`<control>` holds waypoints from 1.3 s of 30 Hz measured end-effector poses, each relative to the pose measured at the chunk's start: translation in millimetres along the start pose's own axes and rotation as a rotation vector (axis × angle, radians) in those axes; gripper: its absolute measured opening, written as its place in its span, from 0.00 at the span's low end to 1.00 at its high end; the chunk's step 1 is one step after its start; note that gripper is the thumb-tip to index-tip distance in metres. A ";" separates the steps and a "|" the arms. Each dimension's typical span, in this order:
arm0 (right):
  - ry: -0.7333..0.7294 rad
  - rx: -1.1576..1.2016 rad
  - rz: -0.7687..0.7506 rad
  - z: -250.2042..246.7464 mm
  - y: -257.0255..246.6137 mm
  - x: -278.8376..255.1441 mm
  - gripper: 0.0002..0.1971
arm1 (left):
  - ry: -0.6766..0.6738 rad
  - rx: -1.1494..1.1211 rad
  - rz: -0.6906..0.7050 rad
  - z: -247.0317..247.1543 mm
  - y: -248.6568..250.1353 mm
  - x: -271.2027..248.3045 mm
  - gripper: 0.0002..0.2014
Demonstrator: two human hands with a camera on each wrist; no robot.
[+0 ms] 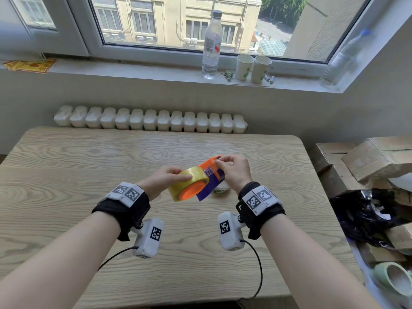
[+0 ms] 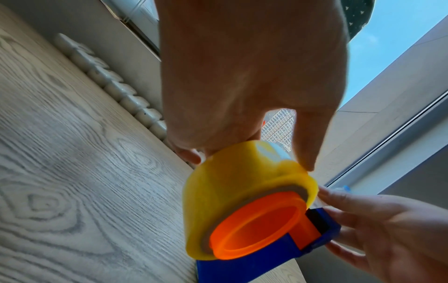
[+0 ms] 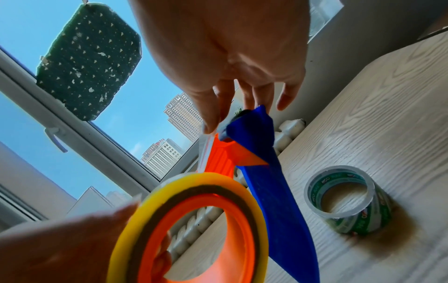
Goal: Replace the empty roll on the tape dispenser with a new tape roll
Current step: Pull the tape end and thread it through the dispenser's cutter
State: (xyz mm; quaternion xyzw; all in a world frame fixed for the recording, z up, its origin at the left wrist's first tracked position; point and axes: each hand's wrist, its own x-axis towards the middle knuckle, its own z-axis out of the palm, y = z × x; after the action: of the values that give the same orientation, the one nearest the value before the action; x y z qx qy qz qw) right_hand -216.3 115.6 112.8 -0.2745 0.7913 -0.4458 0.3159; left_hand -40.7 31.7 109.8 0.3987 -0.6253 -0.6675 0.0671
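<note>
I hold an orange and blue tape dispenser [image 1: 211,186] [image 2: 242,268] [image 3: 274,201] above the middle of the wooden table [image 1: 89,175]. A yellow tape roll [image 1: 191,177] [image 2: 232,181] [image 3: 150,201] sits on its orange hub. My left hand [image 1: 176,175] [image 2: 242,137] grips this roll from the left, thumb on its near side. My right hand [image 1: 219,163] [image 3: 230,118] pinches the dispenser's front end, the thumb pressing a clear tape strip [image 3: 204,149] pulled from the roll. The empty roll [image 1: 220,190] [image 3: 344,201] lies on the table under my right hand.
Cardboard boxes [image 1: 367,161] and a black bag [image 1: 365,210] crowd the table's right side. A water bottle [image 1: 211,41] and two paper cups [image 1: 252,68] stand on the windowsill. A white radiator [image 1: 151,121] runs behind the table.
</note>
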 end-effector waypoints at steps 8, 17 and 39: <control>-0.057 0.093 0.060 -3.2 1.7 -1.5 0.07 | 0.076 0.374 0.119 -1.0 3.9 -3.8 0.25; -0.075 0.086 0.076 -4.5 3.6 0.6 0.10 | 0.130 0.440 0.197 -3.9 4.9 -6.9 0.24; -0.006 -0.066 -0.051 -6.4 1.1 -4.5 0.08 | -0.056 0.237 -0.007 5.3 0.5 5.2 0.09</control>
State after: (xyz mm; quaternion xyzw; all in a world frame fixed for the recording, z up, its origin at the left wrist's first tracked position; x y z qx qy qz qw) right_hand -218.3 122.7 115.6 -0.3064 0.7973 -0.4264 0.2977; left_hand -47.7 32.6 107.4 0.3873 -0.7001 -0.5999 -0.0002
